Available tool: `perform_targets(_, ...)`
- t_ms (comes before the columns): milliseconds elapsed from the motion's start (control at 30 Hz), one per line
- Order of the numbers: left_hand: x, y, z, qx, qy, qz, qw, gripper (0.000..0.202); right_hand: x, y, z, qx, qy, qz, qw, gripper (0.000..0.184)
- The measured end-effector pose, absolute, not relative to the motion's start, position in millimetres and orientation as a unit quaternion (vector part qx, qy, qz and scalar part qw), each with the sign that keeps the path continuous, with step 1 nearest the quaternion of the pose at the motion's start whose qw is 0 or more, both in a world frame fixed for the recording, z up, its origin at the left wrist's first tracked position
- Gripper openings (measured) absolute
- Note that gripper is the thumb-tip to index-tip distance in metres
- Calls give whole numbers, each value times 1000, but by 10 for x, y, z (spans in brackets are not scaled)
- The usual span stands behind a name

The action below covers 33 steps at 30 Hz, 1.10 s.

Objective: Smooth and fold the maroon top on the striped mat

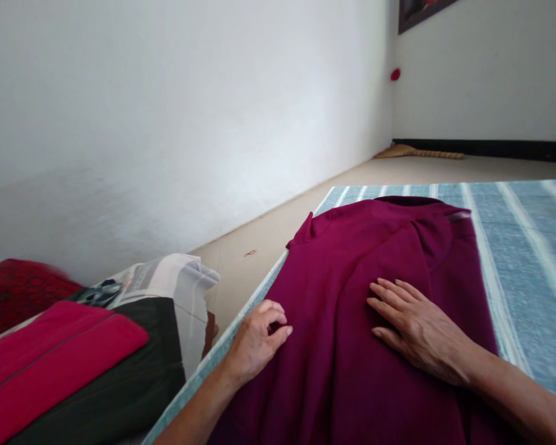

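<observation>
1. Left wall (189, 111): plain white, greyish smudges low down, runs back to a corner ahead of me.
2. Far wall (491, 80): white too, black skirting (514, 150) along its foot.
3. Dark-framed opening (419, 9): high up, only lower part visible; window or not, can't tell.
4. Red spot (395, 74): beside the corner, blurry.
5. Floor (278, 232): pale beige; thin loop (250, 253) lying there.
6. Straw-coloured broom (398, 151): flat, near skirting.
7. Light: soft, brightest toward the corner.

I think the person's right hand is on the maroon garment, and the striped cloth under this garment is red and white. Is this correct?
Not the cloth's colour: in the head view, the striped cloth is blue and white. The right hand is indeed on the maroon garment.
</observation>
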<state>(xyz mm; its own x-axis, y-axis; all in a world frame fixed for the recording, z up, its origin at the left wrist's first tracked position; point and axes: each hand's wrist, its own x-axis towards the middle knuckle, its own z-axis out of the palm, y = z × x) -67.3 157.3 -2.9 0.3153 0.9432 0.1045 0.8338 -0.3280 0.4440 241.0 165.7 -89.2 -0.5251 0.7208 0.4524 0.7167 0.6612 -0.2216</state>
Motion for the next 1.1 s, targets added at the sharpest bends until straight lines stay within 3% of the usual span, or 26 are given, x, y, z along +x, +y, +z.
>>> perform_targets(500, -550, 1618, -158, 818, 559, 109, 80, 18, 2421, 1666, -886, -411, -881, -15, 234, 39)
perform_targets(1100, -671, 1606, -63, 795, 567, 150, 155, 17, 2425, 1667, -889, -406, -882, -22, 238, 39)
